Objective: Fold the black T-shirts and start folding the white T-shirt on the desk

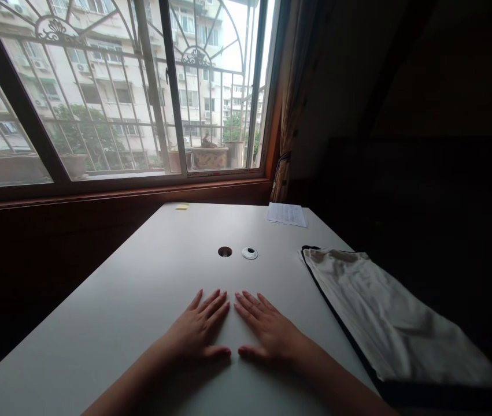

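Both of my hands lie flat on the white table (98, 323), palms down, with nothing in them. My left hand (200, 326) has its fingers stretched away from me and its thumb out to the right. Mirroring it, my right hand (265, 329) points its thumb to the left; a narrow gap separates the two. Beyond the fingertips are a round hole (225, 252) in the tabletop and, just right of it, a white round cover (250, 253) with a dark opening. To the right of my right hand lies a pale folded cloth (384, 312) with dark edging.
Printed paper sheets (287, 214) lie at the table's far right, and a small yellow paper slip (182, 207) at the far left. Behind the table is a window (111, 98) with metal bars outside. A tied curtain (287, 115) hangs at its right side.
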Demonstrator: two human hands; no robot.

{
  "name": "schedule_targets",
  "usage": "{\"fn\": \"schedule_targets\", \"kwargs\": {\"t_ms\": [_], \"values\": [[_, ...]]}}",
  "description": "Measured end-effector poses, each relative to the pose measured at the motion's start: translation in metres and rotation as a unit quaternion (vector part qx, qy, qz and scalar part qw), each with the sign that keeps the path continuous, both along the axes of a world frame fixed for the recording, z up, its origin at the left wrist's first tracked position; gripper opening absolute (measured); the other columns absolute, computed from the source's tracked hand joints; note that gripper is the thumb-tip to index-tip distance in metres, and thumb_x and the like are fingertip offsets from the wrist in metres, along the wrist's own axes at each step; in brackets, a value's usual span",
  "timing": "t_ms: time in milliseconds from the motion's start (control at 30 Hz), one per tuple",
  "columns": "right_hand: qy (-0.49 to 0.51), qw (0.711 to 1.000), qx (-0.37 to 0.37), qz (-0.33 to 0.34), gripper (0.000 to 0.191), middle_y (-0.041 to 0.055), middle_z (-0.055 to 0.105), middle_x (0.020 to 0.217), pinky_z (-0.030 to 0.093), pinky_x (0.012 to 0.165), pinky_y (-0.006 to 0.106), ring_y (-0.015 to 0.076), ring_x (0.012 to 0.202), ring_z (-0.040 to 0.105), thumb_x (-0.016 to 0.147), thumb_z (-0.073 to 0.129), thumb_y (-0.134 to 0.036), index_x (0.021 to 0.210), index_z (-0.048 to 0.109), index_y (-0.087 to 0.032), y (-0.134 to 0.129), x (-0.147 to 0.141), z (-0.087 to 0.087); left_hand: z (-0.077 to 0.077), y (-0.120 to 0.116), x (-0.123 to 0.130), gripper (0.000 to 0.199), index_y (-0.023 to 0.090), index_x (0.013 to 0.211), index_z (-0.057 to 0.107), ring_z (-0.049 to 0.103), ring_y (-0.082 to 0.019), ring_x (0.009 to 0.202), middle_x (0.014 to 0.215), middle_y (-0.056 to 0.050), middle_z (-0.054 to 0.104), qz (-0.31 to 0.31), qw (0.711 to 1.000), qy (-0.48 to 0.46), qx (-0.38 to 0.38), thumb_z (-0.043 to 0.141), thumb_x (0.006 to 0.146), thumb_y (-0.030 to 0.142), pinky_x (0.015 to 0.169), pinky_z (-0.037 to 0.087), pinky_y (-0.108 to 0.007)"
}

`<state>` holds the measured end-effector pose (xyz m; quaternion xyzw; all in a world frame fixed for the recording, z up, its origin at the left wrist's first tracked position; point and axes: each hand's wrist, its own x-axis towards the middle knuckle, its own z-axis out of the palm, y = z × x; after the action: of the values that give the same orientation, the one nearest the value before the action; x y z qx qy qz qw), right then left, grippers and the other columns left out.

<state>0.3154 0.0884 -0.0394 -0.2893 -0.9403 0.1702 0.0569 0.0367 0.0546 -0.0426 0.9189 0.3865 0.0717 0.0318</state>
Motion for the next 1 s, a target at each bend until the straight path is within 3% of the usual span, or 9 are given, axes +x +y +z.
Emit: {"fn": "schedule_targets", "kwargs": {"t_ms": [533, 1000], "values": [[-0.019, 1.0, -0.016, -0.014, 0.094, 0.0054, 0.006, 0.168, 0.002, 0.126, 0.051, 0.0293, 0.155, 0.006, 0.09, 0.041, -0.078, 0.161, 0.016, -0.022, -0.007, -0.002, 0.014, -0.009, 0.002, -0.002, 0.095, 0.027, 0.162, 0.001, 0.015, -0.036, 0.153, 0.167, -0.009, 0.011, 0.003, 1.0, 0.009, -0.003, 0.042, 0.092, 0.076, 0.123, 0.009, -0.061], [-0.027, 0.999, -0.019, -0.023, 0.094, 0.005, 0.007, 0.168, 0.003, 0.126, 0.05, 0.0285, 0.155, 0.005, 0.09, 0.039, -0.079, 0.162, 0.015, -0.023, -0.011, -0.002, 0.017, -0.003, -0.001, 0.0, 0.093, 0.026, 0.162, 0.004, 0.015, -0.036, 0.153, 0.167, -0.01, 0.011, 0.007, 1.0, 0.016, -0.019, 0.04, 0.092, 0.076, 0.123, 0.011, -0.063]]}}
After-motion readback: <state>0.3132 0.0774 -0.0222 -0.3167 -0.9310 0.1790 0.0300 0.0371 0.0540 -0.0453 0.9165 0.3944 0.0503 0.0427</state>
